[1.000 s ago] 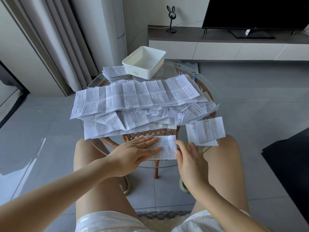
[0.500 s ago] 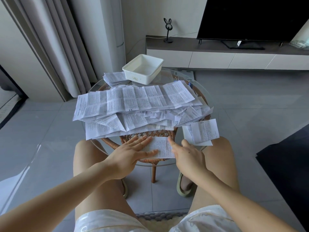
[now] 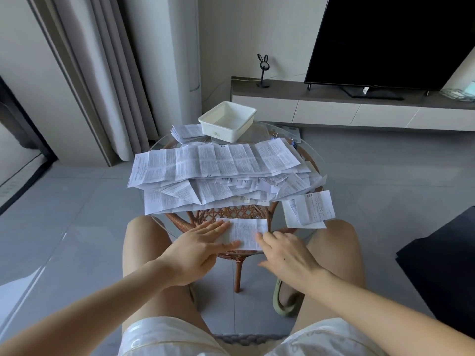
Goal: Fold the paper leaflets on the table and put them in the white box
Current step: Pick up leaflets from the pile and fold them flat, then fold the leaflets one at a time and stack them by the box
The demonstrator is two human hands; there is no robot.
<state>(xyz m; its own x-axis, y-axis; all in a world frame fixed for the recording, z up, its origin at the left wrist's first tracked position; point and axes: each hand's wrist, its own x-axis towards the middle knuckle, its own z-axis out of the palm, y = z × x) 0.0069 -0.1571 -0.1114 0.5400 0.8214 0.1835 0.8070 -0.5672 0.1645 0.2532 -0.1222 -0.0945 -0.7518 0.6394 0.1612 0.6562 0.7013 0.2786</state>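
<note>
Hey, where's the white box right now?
In the head view, the white box sits at the far edge of the glass table, beyond the spread leaflets, with a small paper stack just to its left.

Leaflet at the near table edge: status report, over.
Left hand flat on the leaflet; right hand fingers on its right end. Leaflet lies folded at the near table edge. White box beyond the loose pile, looks empty.

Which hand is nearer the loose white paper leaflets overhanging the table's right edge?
Right. The right hand sits just down-left of the loose white paper leaflets; the left hand presses the folded white leaflet farther left.
</note>
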